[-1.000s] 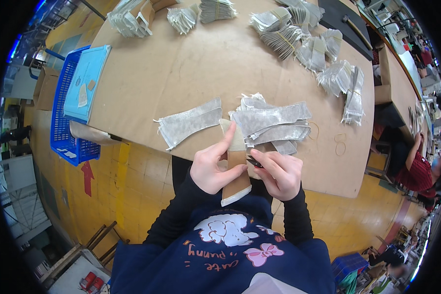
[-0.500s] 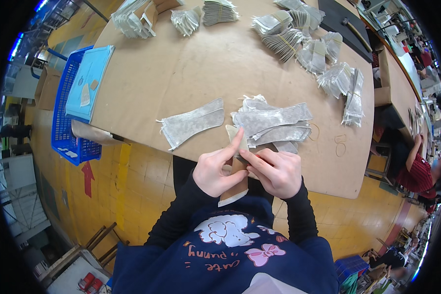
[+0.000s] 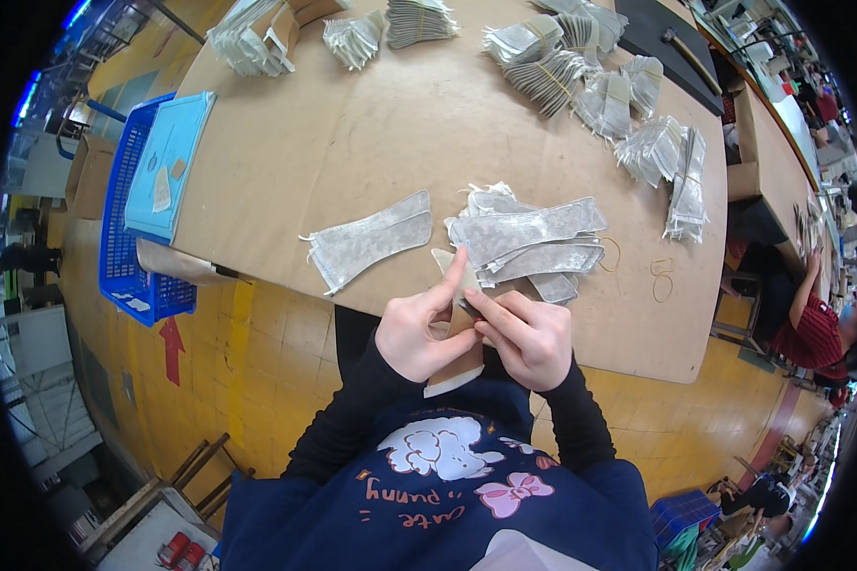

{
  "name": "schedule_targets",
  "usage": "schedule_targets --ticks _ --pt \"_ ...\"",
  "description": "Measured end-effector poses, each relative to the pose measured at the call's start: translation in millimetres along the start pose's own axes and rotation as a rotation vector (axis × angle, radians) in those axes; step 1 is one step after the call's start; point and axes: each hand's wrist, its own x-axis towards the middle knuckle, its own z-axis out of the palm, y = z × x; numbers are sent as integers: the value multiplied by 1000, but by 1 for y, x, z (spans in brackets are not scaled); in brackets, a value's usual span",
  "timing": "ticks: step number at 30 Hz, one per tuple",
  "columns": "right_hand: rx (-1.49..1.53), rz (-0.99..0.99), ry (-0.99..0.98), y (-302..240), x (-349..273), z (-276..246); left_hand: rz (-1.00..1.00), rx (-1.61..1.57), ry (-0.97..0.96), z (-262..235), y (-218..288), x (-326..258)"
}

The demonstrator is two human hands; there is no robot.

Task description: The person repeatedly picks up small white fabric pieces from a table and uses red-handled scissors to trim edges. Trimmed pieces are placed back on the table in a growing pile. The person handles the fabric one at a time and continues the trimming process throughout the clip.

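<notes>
The right hand [image 3: 527,340] has moved in from beside the strip [image 3: 459,364] to meet its edge, and the dark tool that showed in it a second ago is now mostly hidden; the work is therefore at the strip's right edge. The fingers are bunched narrow, but I cannot tell what they grip. The left hand [image 3: 413,335] holds the strip, index finger stretched toward its upper tip, over the near edge of the desk [image 3: 352,124]. Just beyond lies the grey pile [image 3: 533,231], crowding the tip, with loose pieces [image 3: 371,238] to the left and rubber bands [image 3: 662,287] to the right. Bundles [image 3: 548,81] sit well apart at the far side; the blue basket [image 3: 124,224] stands by the left edge.
</notes>
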Motion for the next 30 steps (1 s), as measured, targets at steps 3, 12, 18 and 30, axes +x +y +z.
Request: schedule_targets --ticks 3,12,18,30 --pt "284 182 50 -3 -3 6 25 -120 -5 5 -2 2" --pt "89 47 -58 -2 1 -14 63 -145 -1 -1 7 3" --pt "36 -34 -85 -3 6 -14 63 -1 -34 -3 9 1" --pt "-3 -52 -3 5 -3 -8 -18 119 -56 -8 10 -4"
